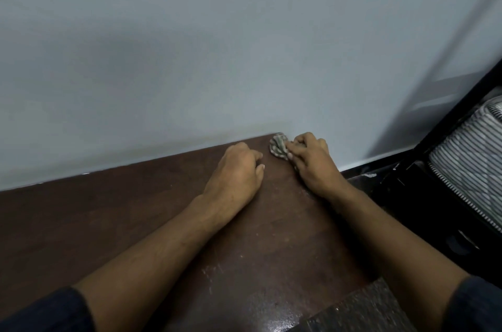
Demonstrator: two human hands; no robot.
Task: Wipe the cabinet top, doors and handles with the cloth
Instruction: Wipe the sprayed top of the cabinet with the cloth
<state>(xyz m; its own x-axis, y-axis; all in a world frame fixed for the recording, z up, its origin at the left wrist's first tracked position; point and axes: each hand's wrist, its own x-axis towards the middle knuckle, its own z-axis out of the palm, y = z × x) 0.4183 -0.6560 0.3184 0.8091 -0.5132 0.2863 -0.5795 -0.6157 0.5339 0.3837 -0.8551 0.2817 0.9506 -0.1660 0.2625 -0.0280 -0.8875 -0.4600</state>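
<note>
**Cloth worked into the far corner of the cabinet top**

A person's right hand (312,160) grips a bunched, striped cloth (279,149) and presses it down on the dark brown cabinet top (108,223). The cloth sits at the fingertips, ahead and a little left of the knuckles, right in the back corner where the top meets the pale blue wall (217,46). Part of the cloth is hidden under the fingers, which curl over it.

The left hand (236,171) rests on the top just left of the cloth, near it but apart. Its fingers are curled under with the thumb alongside, and it holds nothing; the knuckles face up. Both forearms reach forward across the surface, with dark sleeves (46,312) showing at the near edge.

Pale scuffs and specks mark the wood between the two arms, nearer the person than either hand. Beyond the right hand's outer side the top ends, and below that edge lies a black frame (402,190) holding a grey-and-white striped fabric item (467,158). A dark speckled floor (364,310) shows under the right forearm.
</note>
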